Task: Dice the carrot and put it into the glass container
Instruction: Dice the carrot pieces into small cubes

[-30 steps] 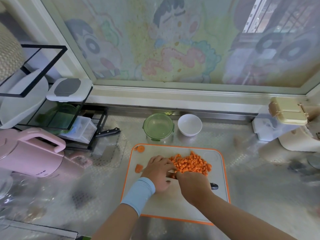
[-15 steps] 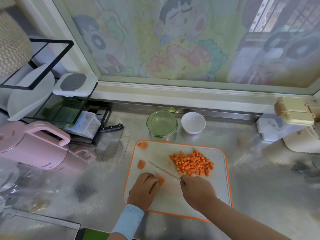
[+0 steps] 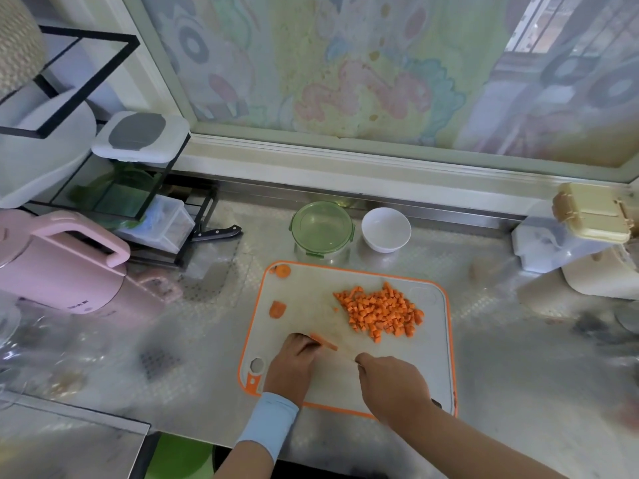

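Note:
A white cutting board with an orange rim (image 3: 439,368) lies on the steel counter. A heap of diced carrot (image 3: 380,311) sits on its far right part. My left hand (image 3: 294,364) holds a carrot piece (image 3: 323,341) down near the board's front left with curled fingers. My right hand (image 3: 390,382) grips a knife whose thin blade runs toward that piece; the handle is mostly hidden. Two carrot end pieces (image 3: 277,309) lie at the board's left, one in the far corner (image 3: 281,270). The glass container with a green lid (image 3: 321,231) stands behind the board.
A white bowl (image 3: 385,229) stands right of the container. A pink kettle (image 3: 58,264) and a black rack (image 3: 114,188) with a second knife (image 3: 218,232) fill the left. A cream box and white appliances (image 3: 587,233) crowd the right edge.
Both hands drew back from the diced heap toward the board's front. My left hand brought one carrot piece along and now holds it down at the front left, the knife beside it.

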Motion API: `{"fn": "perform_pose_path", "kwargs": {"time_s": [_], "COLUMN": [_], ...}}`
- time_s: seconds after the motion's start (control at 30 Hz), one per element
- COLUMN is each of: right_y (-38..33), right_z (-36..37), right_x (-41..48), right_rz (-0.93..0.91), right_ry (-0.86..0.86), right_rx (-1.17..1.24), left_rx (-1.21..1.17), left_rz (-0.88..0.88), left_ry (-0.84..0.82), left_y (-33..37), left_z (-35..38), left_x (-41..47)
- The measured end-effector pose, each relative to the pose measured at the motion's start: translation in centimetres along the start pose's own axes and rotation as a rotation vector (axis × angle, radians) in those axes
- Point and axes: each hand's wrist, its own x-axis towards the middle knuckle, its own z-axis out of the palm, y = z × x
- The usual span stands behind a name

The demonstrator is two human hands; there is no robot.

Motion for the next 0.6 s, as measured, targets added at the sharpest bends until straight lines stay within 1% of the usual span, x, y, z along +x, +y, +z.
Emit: {"fn": "perform_pose_path", "kwargs": {"time_s": [0.07, 0.17, 0.37, 0.6], "right_y": [-0.1, -0.2, -0.3, -0.4], "right_z": [0.0, 0.0, -0.2, -0.3], "right_x": [-0.2, -0.2, 0.1, 1.0], "right_rz": [0.003, 0.011, 0.006, 0.053], "right_ry": [-0.010, -0.013, -0.032, -0.144], "right_rx": [-0.025, -0.052, -0.081, -0.033], "left_rx": [0.004, 0.023, 0.028, -0.032], "left_rz": [0.032, 0.051, 0.042, 0.016], "left_ry": [0.054, 0.078, 0.026, -0.027], "left_y": [-0.1, -0.2, -0.7, -1.7], "left_z": [0.1, 0.2, 0.2, 0.5], "left_x": [0.1, 0.2, 0.3, 0.3]}}
